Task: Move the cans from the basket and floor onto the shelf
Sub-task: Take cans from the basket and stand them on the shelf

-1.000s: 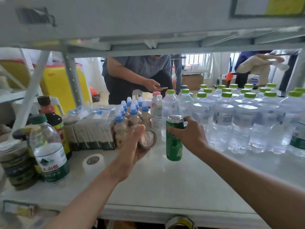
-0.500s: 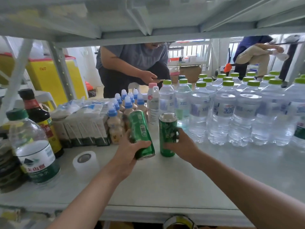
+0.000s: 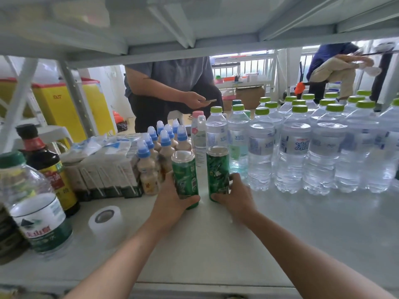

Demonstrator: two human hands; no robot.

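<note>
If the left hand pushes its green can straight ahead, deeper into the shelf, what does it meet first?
Probably the small blue-capped bottles, standing right behind the green can that the left hand grips. Depth is unclear, so the gap cannot be judged.

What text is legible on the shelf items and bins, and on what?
"冰" in blue: water bottle label.
"油": soy sauce bottle label, rest blurred.
"山" in red: big bottle label, rest blurred.
Red print on yellow bin: too blurred.
Left can, right can: print unreadable.
</note>
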